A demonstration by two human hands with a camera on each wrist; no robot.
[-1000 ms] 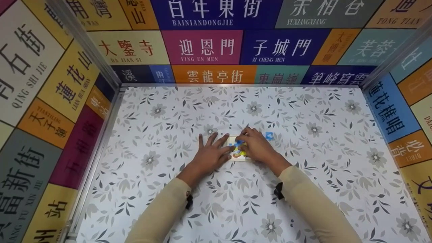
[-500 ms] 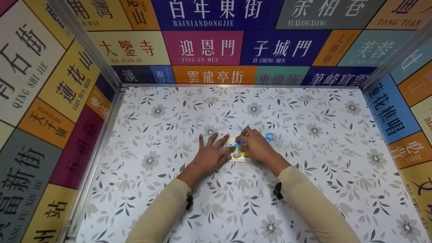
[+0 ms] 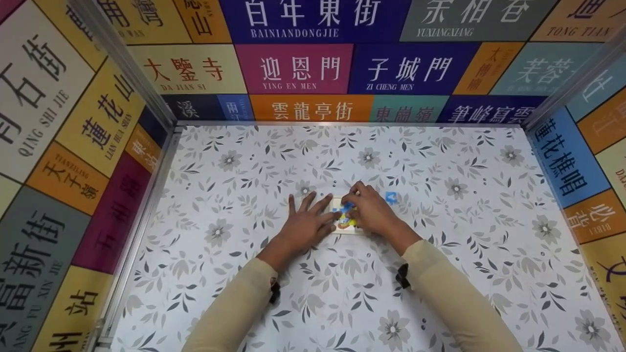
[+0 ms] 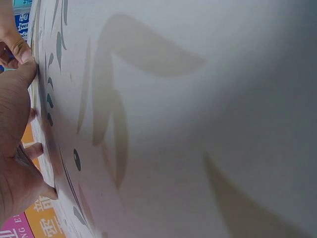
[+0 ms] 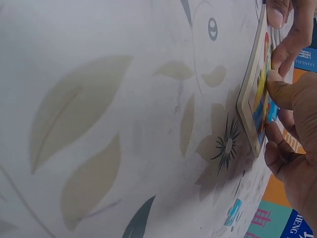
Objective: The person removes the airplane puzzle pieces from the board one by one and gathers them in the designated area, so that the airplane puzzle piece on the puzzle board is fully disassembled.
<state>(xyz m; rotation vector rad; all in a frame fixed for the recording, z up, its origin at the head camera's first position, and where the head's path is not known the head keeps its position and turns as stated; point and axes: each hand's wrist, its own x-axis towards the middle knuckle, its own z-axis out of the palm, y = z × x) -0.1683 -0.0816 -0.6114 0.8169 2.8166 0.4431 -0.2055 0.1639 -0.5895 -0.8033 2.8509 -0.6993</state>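
A small wooden jigsaw puzzle board (image 3: 337, 231) with a colourful picture in yellow, blue and brown lies flat on the table. My left hand (image 3: 304, 227) is spread along its left side, index finger and thumb reaching the board. From the right, my right hand (image 3: 374, 211) bends over the upper part of the board. In the right wrist view its thumb and fingers pinch a blue puzzle piece (image 5: 272, 110) at the board's face; most of that piece is hidden. One loose blue puzzle piece (image 3: 391, 197) lies on the table just beyond my right hand.
The table (image 3: 234, 293) wears a white cover printed with grey flowers and leaves. Panels with large Chinese lettering, like the back wall (image 3: 298, 68), enclose it at the back, left and right.
Both hands stay nearly in place. The fingers of my right hand shift only very slightly over the board; the board and loose piece have not visibly moved.
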